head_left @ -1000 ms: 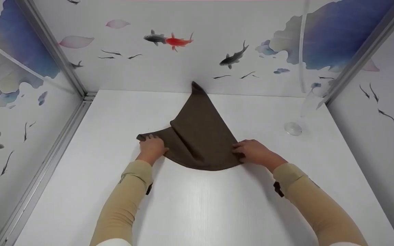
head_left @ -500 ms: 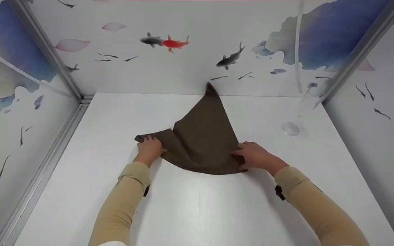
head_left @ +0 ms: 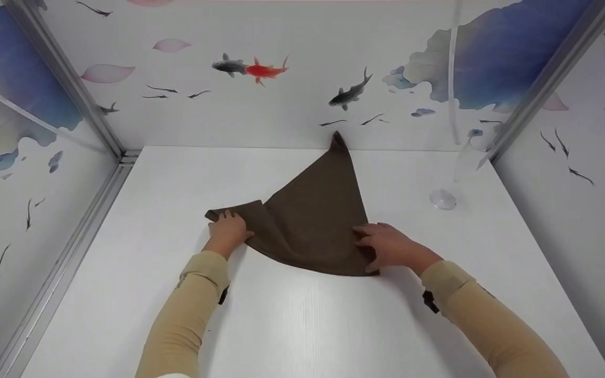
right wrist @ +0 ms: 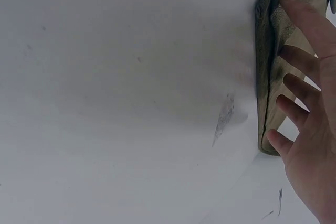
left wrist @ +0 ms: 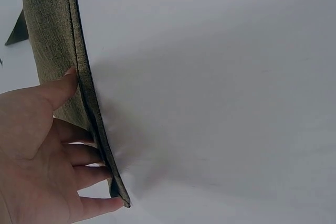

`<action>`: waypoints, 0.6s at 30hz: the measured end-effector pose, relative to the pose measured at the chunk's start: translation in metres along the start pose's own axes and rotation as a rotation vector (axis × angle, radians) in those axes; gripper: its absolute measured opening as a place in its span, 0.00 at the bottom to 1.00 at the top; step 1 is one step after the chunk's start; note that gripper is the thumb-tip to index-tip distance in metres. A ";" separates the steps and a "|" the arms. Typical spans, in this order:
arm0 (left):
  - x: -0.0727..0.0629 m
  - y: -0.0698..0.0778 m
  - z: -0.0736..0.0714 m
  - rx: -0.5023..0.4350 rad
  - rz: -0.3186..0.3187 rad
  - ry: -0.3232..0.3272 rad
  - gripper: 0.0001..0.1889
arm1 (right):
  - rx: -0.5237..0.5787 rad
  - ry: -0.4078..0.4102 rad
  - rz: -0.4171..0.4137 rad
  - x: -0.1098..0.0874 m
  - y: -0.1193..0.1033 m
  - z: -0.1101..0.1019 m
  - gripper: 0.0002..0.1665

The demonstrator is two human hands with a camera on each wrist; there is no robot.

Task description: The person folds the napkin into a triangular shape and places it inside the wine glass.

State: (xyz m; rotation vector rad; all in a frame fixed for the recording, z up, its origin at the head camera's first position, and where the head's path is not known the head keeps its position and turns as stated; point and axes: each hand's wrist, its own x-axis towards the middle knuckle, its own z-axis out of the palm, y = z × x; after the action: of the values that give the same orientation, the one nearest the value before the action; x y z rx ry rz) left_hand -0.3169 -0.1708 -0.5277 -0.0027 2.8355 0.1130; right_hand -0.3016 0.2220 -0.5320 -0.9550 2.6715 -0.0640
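A dark brown cloth point(head_left: 318, 210), folded into layers, lies on the white table with a pointed corner toward the back wall and a curved front edge. My left hand point(head_left: 229, 229) presses its left end; in the left wrist view the thumb and extended fingers point(left wrist: 86, 155) rest along the layered edge. At the right end is my right hand point(head_left: 389, 244), its fingers spread over the cloth near the front right corner. In the right wrist view, nearly straight fingers point(right wrist: 299, 85) touch the cloth's side. A crease runs down the cloth between the hands.
A clear glass with a round foot point(head_left: 442, 199) stands at the back right of the white table point(head_left: 302, 325). Printed walls with fish and petals enclose the table at the back point(head_left: 260, 115) and sides. Metal rails point(head_left: 549, 79) run along the corners.
The cloth's pointed back corner has swung to the right and its front right corner has come nearer, with my right hand shifting slightly toward me. My left hand stays on the left end.
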 end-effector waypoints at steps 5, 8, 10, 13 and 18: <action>0.003 -0.001 0.001 0.000 0.006 -0.012 0.41 | 0.027 -0.013 -0.015 -0.003 0.000 0.004 0.41; 0.005 -0.002 0.001 -0.005 0.010 -0.023 0.42 | 0.056 -0.024 -0.017 -0.005 0.001 0.006 0.40; 0.005 -0.002 0.000 -0.008 0.012 -0.027 0.42 | 0.075 -0.027 -0.019 -0.007 0.001 0.007 0.39; 0.004 -0.002 -0.002 -0.015 0.007 -0.025 0.42 | 0.104 -0.016 -0.027 -0.008 0.003 0.010 0.38; 0.003 -0.002 -0.002 -0.007 0.011 -0.020 0.42 | 0.174 0.004 -0.023 -0.010 0.006 0.019 0.38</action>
State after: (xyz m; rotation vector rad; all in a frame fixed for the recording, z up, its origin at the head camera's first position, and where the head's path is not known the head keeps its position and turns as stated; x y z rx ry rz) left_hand -0.3203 -0.1731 -0.5271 0.0119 2.8152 0.1245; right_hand -0.2923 0.2344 -0.5480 -0.9309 2.6069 -0.2988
